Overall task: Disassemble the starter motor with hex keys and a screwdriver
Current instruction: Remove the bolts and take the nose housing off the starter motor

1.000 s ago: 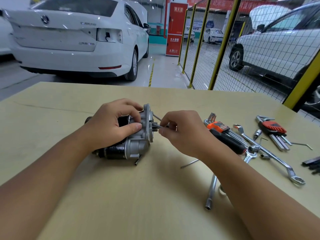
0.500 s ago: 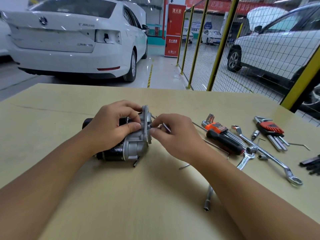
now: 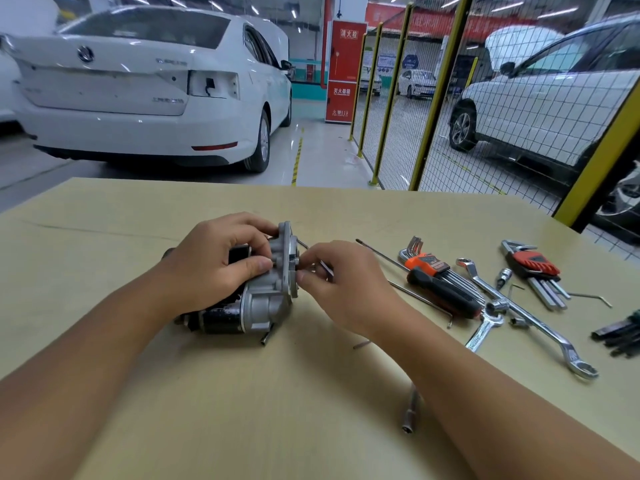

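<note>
The starter motor (image 3: 258,303), black body with a silver cast end housing, lies on its side on the tan table (image 3: 242,410). My left hand (image 3: 218,265) grips it from above, thumb and fingers curled round the housing by the flange. My right hand (image 3: 343,282) pinches a small hex key (image 3: 326,268) at the flange face, its short end against the housing. The key's tip is hidden behind my fingers. A screwdriver (image 3: 440,289) with a black and orange handle lies to the right.
Right of the motor lie an orange-held hex key set (image 3: 429,263), a red-held hex key set (image 3: 533,268), combination wrenches (image 3: 526,317), small sockets (image 3: 502,275) and loose hex keys (image 3: 588,297). A socket extension (image 3: 410,410) lies near my right forearm. Dark bits (image 3: 620,334) sit at the far right edge.
My right hand moved left, closer to the flange, and turned the hex key there. My left hand kept its grip on the motor, which stayed put.
</note>
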Demonstrator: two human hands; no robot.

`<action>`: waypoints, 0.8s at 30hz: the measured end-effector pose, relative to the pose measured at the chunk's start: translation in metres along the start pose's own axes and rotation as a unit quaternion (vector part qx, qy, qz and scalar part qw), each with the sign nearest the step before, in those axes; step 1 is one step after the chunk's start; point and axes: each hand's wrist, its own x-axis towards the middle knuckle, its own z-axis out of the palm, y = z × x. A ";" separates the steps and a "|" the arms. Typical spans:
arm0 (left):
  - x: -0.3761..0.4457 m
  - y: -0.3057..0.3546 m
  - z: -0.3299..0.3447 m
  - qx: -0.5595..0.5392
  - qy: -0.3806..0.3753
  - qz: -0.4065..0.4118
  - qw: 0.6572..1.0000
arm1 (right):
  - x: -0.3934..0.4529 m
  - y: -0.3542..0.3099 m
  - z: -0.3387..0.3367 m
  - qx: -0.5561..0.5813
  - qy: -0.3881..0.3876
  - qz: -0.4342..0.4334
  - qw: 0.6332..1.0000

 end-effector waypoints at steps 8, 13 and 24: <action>0.000 0.000 0.004 -0.003 0.017 0.008 1.000 | 0.000 0.000 -0.001 0.022 -0.005 -0.013 1.000; 0.000 -0.001 0.005 -0.006 0.020 0.007 1.000 | 0.000 0.001 0.001 0.045 0.004 0.003 0.999; 0.000 -0.001 0.005 -0.013 0.017 0.006 1.000 | 0.001 0.001 0.001 0.048 0.015 0.000 0.999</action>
